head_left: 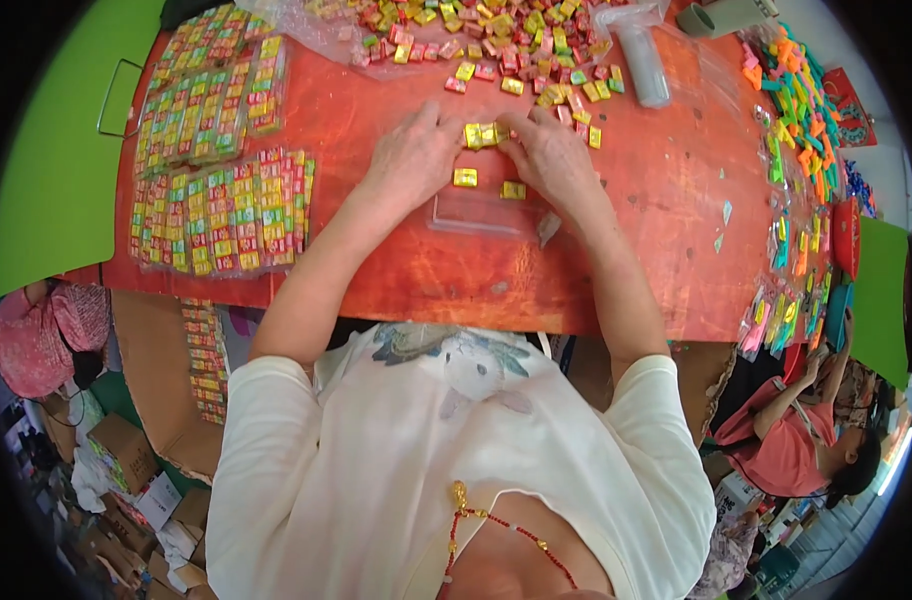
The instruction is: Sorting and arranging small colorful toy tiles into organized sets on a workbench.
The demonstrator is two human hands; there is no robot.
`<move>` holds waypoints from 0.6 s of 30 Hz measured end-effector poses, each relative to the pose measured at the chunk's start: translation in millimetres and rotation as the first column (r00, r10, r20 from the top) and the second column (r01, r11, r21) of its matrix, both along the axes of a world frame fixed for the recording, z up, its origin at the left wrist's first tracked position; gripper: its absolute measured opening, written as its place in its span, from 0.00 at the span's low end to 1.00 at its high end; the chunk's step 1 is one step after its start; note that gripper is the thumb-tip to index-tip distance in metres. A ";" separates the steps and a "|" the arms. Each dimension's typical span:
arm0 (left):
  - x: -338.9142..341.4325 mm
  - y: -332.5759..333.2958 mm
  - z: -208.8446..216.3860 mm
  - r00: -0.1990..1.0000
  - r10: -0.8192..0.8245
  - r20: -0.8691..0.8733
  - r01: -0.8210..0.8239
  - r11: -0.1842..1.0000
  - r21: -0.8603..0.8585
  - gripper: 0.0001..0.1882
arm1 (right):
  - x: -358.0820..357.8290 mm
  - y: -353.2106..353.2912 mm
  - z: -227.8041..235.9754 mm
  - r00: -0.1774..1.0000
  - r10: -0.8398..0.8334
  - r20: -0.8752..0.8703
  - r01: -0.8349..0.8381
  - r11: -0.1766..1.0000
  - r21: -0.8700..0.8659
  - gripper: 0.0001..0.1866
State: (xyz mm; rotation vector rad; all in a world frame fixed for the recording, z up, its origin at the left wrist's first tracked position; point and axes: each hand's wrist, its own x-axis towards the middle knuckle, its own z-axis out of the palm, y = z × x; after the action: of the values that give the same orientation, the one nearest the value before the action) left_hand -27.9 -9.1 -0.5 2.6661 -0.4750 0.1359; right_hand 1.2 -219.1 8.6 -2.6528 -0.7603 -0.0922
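A short row of small yellow wrapped pieces (484,135), like candies, lies on the red table between my two hands. At its left end, my left hand (414,158) has its fingers bent and pressed against the row. My right hand (554,160) grips the other end between thumb and fingers, partly covering the pieces there. Nearer to me are two single yellow candies, one at the left (465,177) and one at the right (513,190). Just in front of my body sits a clear, shallow plastic tray (481,222), hard to make out against the red.
A heap of mixed red, yellow and green candies (496,40) covers the far side. Filled clear packs (226,215) are stacked at the left. A clear plastic roll (644,75) lies far right of the heap. Colourful plastic pieces (801,120) line the right edge, where another person (791,430) sits.
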 end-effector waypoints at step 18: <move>-82.2 -1.0 10.4 0.995 -0.104 -0.010 0.098 0.965 -0.242 0.25 | -113.0 -23.2 8.6 0.979 -0.157 -0.131 0.179 0.966 0.187 0.21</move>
State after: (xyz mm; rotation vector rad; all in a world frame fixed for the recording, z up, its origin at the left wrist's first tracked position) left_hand -110.1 -10.2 9.9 2.3980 -0.5492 0.1242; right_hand -111.8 -242.3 17.2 -2.5028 -0.4618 -0.0558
